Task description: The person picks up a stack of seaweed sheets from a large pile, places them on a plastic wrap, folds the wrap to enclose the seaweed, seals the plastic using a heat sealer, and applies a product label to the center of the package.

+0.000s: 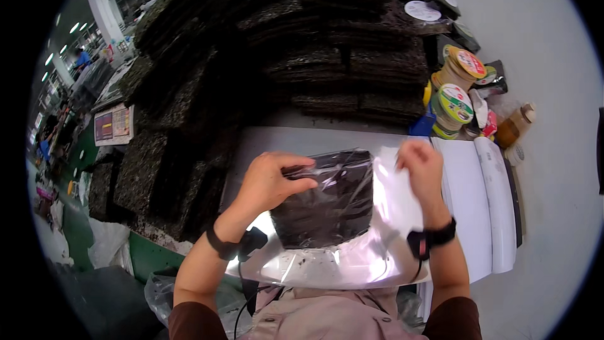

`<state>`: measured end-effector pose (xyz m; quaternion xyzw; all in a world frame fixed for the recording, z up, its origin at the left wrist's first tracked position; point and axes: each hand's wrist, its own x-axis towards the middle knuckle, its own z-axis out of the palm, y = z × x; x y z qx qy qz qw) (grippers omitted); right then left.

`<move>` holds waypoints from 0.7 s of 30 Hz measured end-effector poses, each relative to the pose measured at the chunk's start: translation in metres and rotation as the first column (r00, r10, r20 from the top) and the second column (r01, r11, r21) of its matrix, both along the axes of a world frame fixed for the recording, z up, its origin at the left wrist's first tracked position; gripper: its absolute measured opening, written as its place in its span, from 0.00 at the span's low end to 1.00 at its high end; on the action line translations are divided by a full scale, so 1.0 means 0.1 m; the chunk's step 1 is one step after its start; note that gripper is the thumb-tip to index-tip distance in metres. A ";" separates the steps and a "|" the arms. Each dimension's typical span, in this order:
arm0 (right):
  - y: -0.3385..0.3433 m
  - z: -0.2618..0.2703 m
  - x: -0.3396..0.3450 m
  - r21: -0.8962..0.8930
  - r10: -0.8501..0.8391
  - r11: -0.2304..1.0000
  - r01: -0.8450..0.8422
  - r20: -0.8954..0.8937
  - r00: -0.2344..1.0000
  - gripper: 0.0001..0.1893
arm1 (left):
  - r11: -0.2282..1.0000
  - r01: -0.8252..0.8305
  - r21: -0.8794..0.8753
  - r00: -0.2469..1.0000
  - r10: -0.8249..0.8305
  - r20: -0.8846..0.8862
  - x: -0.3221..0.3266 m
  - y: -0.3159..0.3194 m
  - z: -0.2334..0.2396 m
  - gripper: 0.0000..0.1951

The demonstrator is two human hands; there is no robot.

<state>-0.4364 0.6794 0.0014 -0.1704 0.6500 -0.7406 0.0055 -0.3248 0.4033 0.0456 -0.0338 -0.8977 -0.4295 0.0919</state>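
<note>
On a glossy white board (330, 264) in front of me lies a clear plastic bag (330, 182) holding dark sheets that look like nori seaweed (325, 222). My left hand (271, 179) grips the bag at its upper left edge, thumb below and fingers above. Just beyond the bag's right edge, my right hand (421, 167) is raised with its fingers curled in and blurred; whether a thin strip is pinched there is not visible. Tall stacks of similar dark sheets (321, 66) stand behind the board, and more stacks (141, 170) rise at its left.
Right of the stacks are labelled round tubs or rolls (453, 108), a blue tool or holder (422, 125) and a bottle of brown liquid (516, 125). A white roll (495, 203) lies at the right. A scale (114, 124) sits far left; distant people work beyond.
</note>
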 end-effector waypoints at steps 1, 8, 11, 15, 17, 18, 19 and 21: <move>-0.16 0.08 0.31 -0.011 0.143 0.990 -0.143 0.032 0.989 0.08 | 0.999 -0.010 0.047 1.000 0.009 0.021 0.01 0.00 0.00 0.18; -0.82 0.14 0.99 -0.035 0.117 0.993 -0.112 0.296 0.948 0.14 | 1.000 -0.009 -0.007 1.000 0.009 0.006 0.02 0.01 0.02 0.18; -0.90 0.12 1.00 -0.049 0.074 0.997 -0.063 0.287 0.955 0.13 | 1.000 -0.013 -0.002 0.999 0.013 -0.031 0.02 -0.01 -0.04 0.17; -1.00 0.05 0.97 -0.024 0.023 1.000 -0.016 0.301 0.953 0.14 | 0.998 0.020 -0.061 0.999 -0.022 -0.030 0.04 -0.02 -0.03 0.21; -0.99 0.04 0.99 -0.006 0.005 1.000 -0.004 0.311 0.950 0.15 | 0.981 0.085 -0.175 0.993 -0.097 -0.063 0.07 -0.05 0.03 0.22; -0.97 0.04 1.03 -0.013 0.011 1.000 -0.007 0.310 0.951 0.15 | 0.980 0.070 -0.186 0.994 -0.084 -0.068 0.08 -0.05 0.02 0.23; -0.96 0.04 1.05 -0.020 0.016 1.000 -0.010 0.309 0.951 0.16 | 0.979 0.056 -0.197 0.995 -0.071 -0.073 0.11 -0.03 0.01 0.24; -0.93 0.05 1.05 -0.011 0.024 1.000 -0.021 0.348 0.937 0.16 | 0.976 0.034 -0.214 0.995 -0.053 -0.083 0.14 -0.02 -0.01 0.26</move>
